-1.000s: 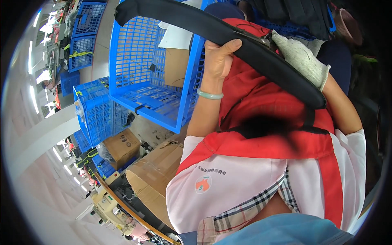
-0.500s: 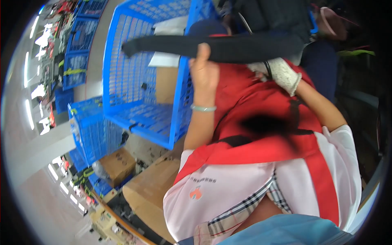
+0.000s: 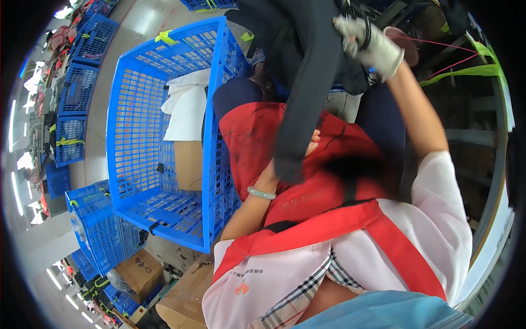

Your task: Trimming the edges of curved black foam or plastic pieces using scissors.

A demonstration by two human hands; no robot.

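A long, flat black fabric strip [image 3: 312, 93] slants from the top of the view down to my lap. My left hand [image 3: 267, 177], with a pale bangle at the wrist, grips its lower end. The strip covers most of that hand, and only some fingertips show past its right edge. At the upper right, my right hand [image 3: 378, 52] wears a whitish glove. Its fingers are curled beside the strip's upper part, and a thin black loop lies across them. What they close on is hidden. More dark material [image 3: 274, 22] lies behind the strip.
A large blue plastic crate [image 3: 211, 181] at my left holds white sheets [image 3: 186, 118] and a cardboard piece [image 3: 187, 164]. More blue crates [image 3: 96, 225] and a cardboard box [image 3: 139, 274] stand further left. A red apron [image 3: 246, 131] covers my lap. Yellow-green ribbon [image 3: 466, 74] hangs at right.
The black strip has swung from lying crosswise to a steep slant. My left hand has moved down toward me, while my gloved right hand has gone up and away.
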